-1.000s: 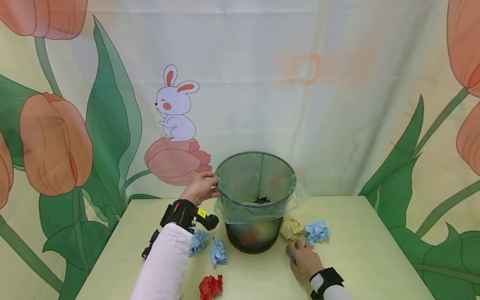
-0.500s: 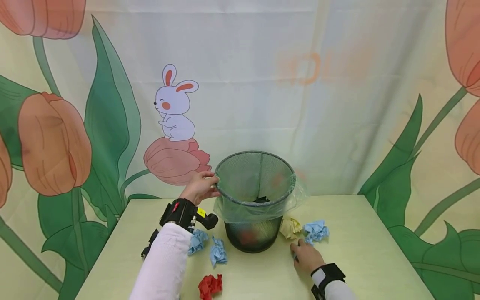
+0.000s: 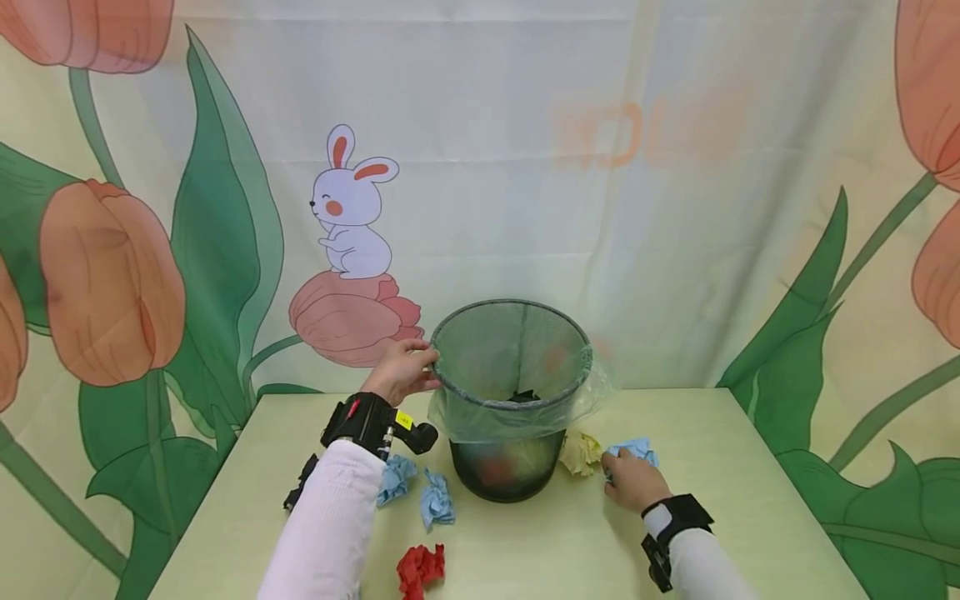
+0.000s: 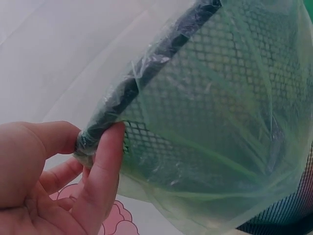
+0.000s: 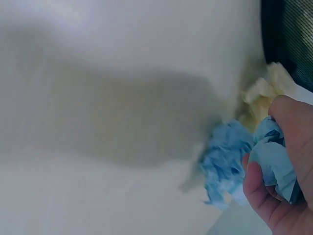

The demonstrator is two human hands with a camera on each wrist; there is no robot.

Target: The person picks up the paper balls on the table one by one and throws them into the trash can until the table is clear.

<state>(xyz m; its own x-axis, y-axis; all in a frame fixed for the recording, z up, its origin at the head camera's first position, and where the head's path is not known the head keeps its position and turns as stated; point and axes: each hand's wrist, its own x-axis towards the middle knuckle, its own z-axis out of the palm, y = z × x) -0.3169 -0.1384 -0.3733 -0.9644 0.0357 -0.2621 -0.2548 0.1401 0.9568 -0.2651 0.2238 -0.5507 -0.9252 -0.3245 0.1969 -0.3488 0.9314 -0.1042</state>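
A dark mesh wastebasket [image 3: 504,475] with a thin green liner bag [image 3: 480,421] folded over its rim stands upright on the table. My left hand [image 3: 397,372] pinches the liner-covered rim [image 4: 142,73] at the left side, thumb and fingers on opposite faces. In my right hand [image 3: 636,482] is a crumpled blue paper ball [image 5: 275,159], gripped between thumb and fingers above the table. Beyond that hand lie another blue paper ball [image 3: 639,447] and a crumpled yellow paper ball [image 3: 580,454], the yellow one beside the basket. A dark item [image 3: 525,397] shows inside the basket.
Two blue paper balls, one [image 3: 396,481] by my left wrist and one [image 3: 437,502] nearer the basket, lie on the table [image 3: 525,558]. A red paper ball [image 3: 421,572] sits at the front. A printed curtain [image 3: 480,167] hangs behind the table.
My right hand has moved to the right and a little farther away, carrying the blue paper ball, and now partly covers the other one. My left hand stays on the rim.
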